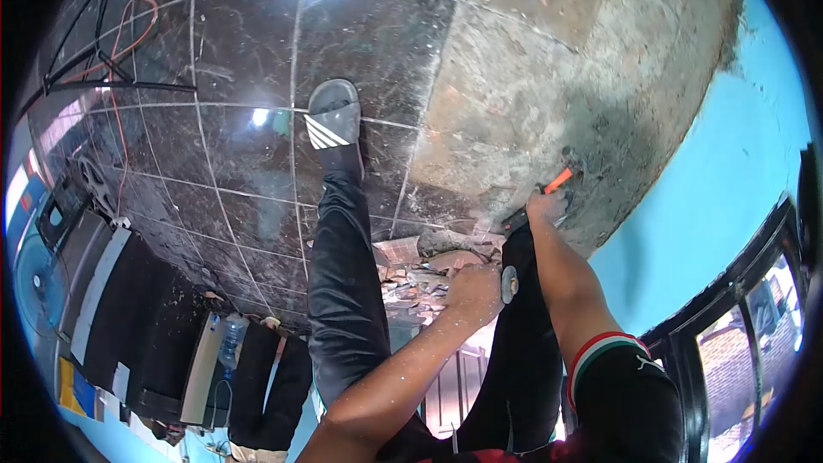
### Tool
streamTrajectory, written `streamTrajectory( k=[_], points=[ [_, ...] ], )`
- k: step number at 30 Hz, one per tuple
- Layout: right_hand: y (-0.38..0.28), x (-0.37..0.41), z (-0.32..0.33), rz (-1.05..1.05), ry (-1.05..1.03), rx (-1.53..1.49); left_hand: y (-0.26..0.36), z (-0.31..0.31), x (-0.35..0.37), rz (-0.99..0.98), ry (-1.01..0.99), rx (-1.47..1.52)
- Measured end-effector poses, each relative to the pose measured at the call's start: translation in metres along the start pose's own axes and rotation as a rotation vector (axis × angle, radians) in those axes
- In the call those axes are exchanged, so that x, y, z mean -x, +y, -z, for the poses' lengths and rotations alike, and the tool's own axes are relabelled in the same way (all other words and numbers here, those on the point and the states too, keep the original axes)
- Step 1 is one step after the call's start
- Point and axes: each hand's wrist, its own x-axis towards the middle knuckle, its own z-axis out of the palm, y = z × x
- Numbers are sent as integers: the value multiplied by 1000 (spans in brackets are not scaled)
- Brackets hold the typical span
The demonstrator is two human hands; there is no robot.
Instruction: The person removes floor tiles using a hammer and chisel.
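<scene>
My left hand (476, 291) is closed in a fist above broken tile pieces (411, 291), between my legs. Beside its knuckles shows the round greyish end (509, 285) of a tool; the rest of that tool is hidden. My right hand (549, 206) is wrapped round an orange-and-black tool (559, 178), its orange end pointing up and right and its black part reaching down-left near my right knee. Beneath this hand lies rough bare floor (514, 120) where tiles are gone. A sandalled foot (334, 116) of mine rests on dark glossy tiles (249, 51).
On the right rises a blue wall (754, 154) with a black-framed window or door (686, 360). A black metal frame (111, 77) and an orange cord (120, 129) lie at left. A fan (39, 279), a water bottle (231, 343) and dark furniture stand at lower left.
</scene>
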Motion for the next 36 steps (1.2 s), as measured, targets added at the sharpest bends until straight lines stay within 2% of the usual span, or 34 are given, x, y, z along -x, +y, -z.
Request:
streamTrajectory(
  k=[2, 4, 7, 10, 11, 12, 15, 16, 18, 20, 22, 25, 27, 29, 30, 33, 34, 36],
  points=[
    [22, 7, -1, -80, -123, -11, -2, -19, -4, -29, -17, 16],
    [43, 9, -39, 179, -117, 13, 1, -23, -5, -16, -48, -39],
    [50, 21, -114, 341, -127, 54, 1, -32, -9, 13, -84, -103],
    [14, 47, -123, 283, -308, 140, -2, -37, -13, 47, -118, -139],
    [1, 51, -114, 139, -389, 76, -3, -38, -14, 59, -125, -144],
    [-21, 55, -75, -4, -469, 13, -6, -40, -16, 92, -123, -138],
    [-38, 61, -70, -127, -334, -52, 2, -20, -12, 138, -123, -91],
    [-40, 52, -65, -105, -454, -47, 0, -20, -11, 152, -116, -85],
    [-47, 48, -59, -80, -541, -65, -1, -17, -7, 93, -120, -114],
    [-34, 55, -84, -39, -414, -223, -6, -17, -7, 87, -173, -85],
    [-28, 54, -108, 7, -418, -253, -2, -2, 2, 46, -115, -138],
    [-33, 47, -137, 98, -578, -180, -8, 9, 8, 100, -92, -165],
    [-37, 54, -164, -8, -531, -76, -11, 30, 13, 171, -109, -129],
    [-58, 65, -135, -26, -467, -13, -6, 57, 25, 242, -128, -56],
    [-65, 70, -123, -39, -436, 21, -15, 47, 23, 213, -71, -69],
    [-64, 58, -113, 5, -431, 173, -14, 61, 33, 125, -61, -39],
    [-67, 53, -94, 192, -513, 218, -11, 66, 36, 102, -26, -49],
    [-105, 60, -30, 165, -485, 116, -16, 62, 33, 133, -106, -35]
  ],
)
